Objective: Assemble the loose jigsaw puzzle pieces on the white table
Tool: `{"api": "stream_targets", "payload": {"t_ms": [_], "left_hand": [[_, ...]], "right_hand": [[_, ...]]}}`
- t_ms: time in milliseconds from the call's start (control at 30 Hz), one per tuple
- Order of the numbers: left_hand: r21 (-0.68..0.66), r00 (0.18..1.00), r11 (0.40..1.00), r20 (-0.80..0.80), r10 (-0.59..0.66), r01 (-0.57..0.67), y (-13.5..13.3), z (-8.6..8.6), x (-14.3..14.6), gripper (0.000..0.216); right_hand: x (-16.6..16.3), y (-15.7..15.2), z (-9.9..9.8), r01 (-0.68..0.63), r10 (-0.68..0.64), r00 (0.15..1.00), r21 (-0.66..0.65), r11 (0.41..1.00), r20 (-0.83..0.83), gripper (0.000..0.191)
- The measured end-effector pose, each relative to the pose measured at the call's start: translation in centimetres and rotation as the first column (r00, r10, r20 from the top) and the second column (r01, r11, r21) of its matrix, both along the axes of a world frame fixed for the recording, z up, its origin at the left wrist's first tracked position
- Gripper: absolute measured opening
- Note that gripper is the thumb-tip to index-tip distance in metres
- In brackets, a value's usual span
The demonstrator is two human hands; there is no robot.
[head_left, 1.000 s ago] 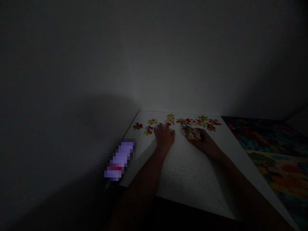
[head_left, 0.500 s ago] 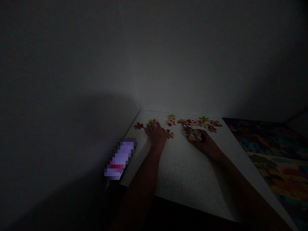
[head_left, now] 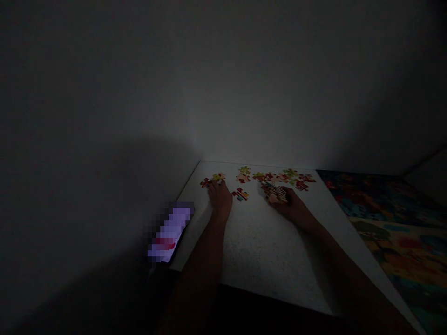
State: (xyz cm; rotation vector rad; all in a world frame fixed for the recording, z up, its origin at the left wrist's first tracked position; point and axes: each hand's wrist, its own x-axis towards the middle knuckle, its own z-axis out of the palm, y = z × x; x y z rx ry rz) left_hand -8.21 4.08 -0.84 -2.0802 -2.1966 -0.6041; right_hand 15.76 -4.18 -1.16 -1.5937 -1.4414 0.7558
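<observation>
The scene is very dark. Several colourful jigsaw pieces [head_left: 272,177] lie scattered along the far edge of a white board [head_left: 265,246]. My left hand [head_left: 220,197] lies palm down on the board near its far left corner, fingertips touching a red piece [head_left: 205,183] and a yellow-green one [head_left: 218,177]. A loose red and yellow piece [head_left: 240,194] sits just right of that hand. My right hand [head_left: 288,202] is curled around a small stack of puzzle pieces [head_left: 277,194].
A lit phone screen [head_left: 170,230] glows at the board's left edge. A colourful patterned mat [head_left: 394,218] lies to the right of the board. A plain wall rises behind the board, and the area in front of it is dark.
My left hand has slid leftward along the far row of pieces, from the middle to the left corner. A red and yellow piece now lies uncovered beside it. My right hand stays put.
</observation>
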Motion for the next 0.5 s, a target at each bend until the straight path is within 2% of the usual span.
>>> {"api": "stream_targets", "payload": {"t_ms": [167, 500], "left_hand": [[0.009, 0.998, 0.998, 0.03, -0.062, 0.062, 0.24, 0.05, -0.03, 0.049], [0.02, 0.995, 0.997, 0.058, -0.078, 0.077, 0.78, 0.25, -0.27, 0.043]], "right_hand": [[-0.29, -0.08, 0.64, -0.012, 0.011, 0.999, -0.03, 0.999, -0.038, 0.076], [-0.2, 0.14, 0.29, -0.037, 0.038, 0.997, 0.014, 0.999, -0.074, 0.076]]}}
